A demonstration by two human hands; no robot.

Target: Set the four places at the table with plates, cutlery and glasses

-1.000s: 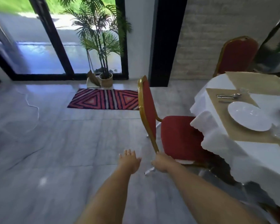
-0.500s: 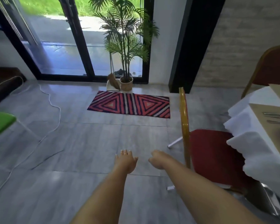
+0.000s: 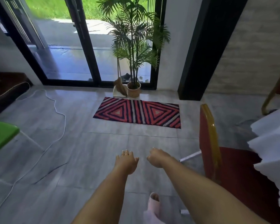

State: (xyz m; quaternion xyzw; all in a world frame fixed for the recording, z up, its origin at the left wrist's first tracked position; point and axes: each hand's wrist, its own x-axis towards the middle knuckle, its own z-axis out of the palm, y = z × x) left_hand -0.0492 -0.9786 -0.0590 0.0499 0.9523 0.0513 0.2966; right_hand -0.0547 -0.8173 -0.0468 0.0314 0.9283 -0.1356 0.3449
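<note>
Swinging left, away from the worktop (image 3: 265,143)! A second ago I had a plate and cutlery on a mat in plain sight, and now all of it has slid off the right edge. Only the white draped corner of the worktop remains, at 3 o'clock. No plate, cutlery or glasses show anywhere; what I saw laid sits beyond that edge, out of view.

The left grip (image 3: 126,160) has its fingers loosely spread and carries nothing. The right grip (image 3: 157,157) is loosely curled with nothing in it. The two are close together at 6 o'clock, out over the grey floor tiles.

With both grips bare and the view turning off the worktop, I read this as a trip to fetch the next load, not a placement. How many places are finished I can't say from here.

The red chair (image 3: 207,135) with its gold frame has drifted from centre out to 3 o'clock, just beside the cloth. A second chair (image 3: 278,89) peeks in at 2 o'clock. A green surface (image 3: 0,135) has come in at 9 o'clock, and a white cable (image 3: 61,120) snakes across the floor beside it. The striped rug (image 3: 136,112) lies at 12 o'clock, with the potted palm (image 3: 133,46) behind it against the glass doors (image 3: 63,54). A foot in a pale slipper (image 3: 154,202) shows low at 6 o'clock.

As for writing, brands or labels, there is nothing I can read on anything.
</note>
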